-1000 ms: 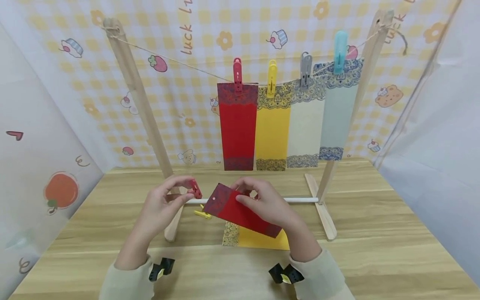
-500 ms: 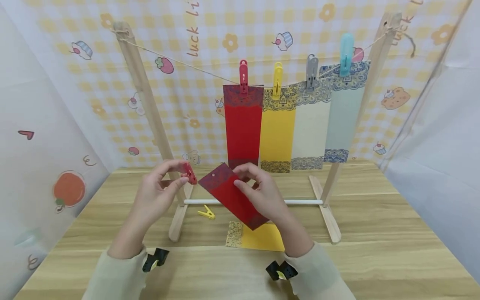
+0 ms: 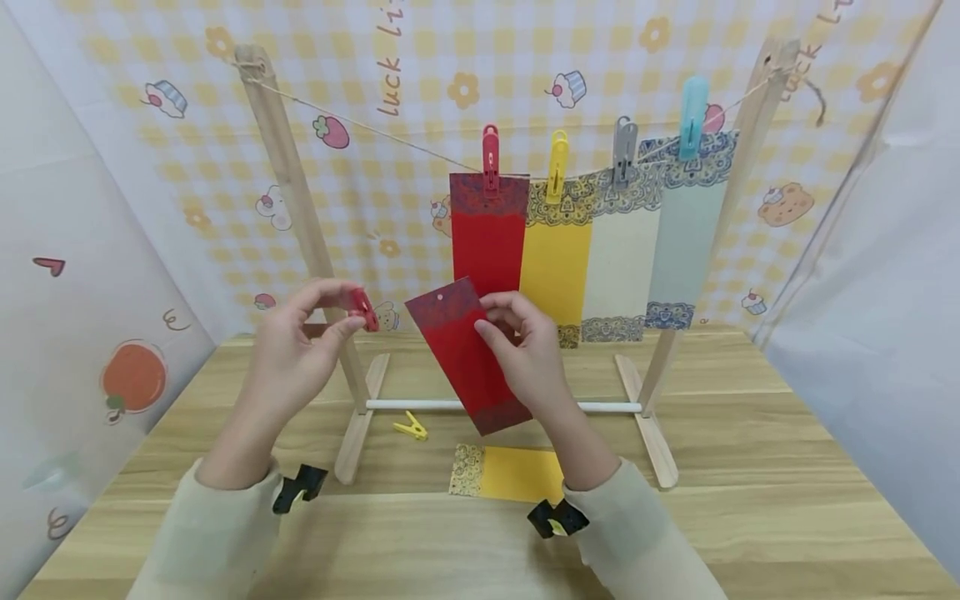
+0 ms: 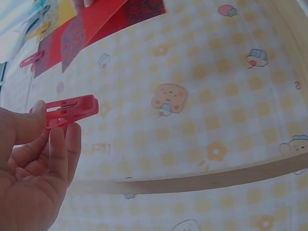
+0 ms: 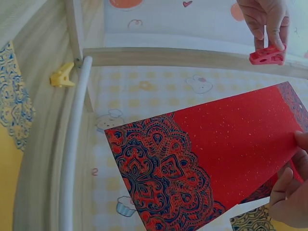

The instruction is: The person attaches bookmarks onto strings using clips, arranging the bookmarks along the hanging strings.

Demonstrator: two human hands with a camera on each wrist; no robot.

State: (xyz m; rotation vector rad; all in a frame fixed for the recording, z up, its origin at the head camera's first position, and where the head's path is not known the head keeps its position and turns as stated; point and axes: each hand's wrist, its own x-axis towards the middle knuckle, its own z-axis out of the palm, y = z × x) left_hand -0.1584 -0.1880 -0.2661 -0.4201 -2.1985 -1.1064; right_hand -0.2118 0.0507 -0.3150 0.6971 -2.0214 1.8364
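Note:
A red clothespin (image 3: 365,309) is pinched between the thumb and fingers of my left hand (image 3: 296,350), in front of the rack's left post. My right hand (image 3: 528,354) pinches the right edge of a red card (image 3: 468,358) with dark patterned ends and a small hole near its top. The card tilts in the air and overlaps the lower part of another red card (image 3: 487,237) hanging from the string. In the left wrist view the held clothespin (image 4: 72,110) points toward the cards. The right wrist view shows the held card's patterned end (image 5: 163,173) close up.
A wooden rack carries a string (image 3: 360,132) with yellow (image 3: 555,267), cream (image 3: 621,258) and pale blue (image 3: 686,242) cards clipped along its right half. On the table lie a yellow clothespin (image 3: 411,426) and a yellow card (image 3: 517,472). A white rod (image 3: 420,405) joins the rack's feet.
Both hands have risen toward the string, carrying the red clothespin and the red card. The card has turned from nearly level to steeper. My left hand has shifted slightly left.

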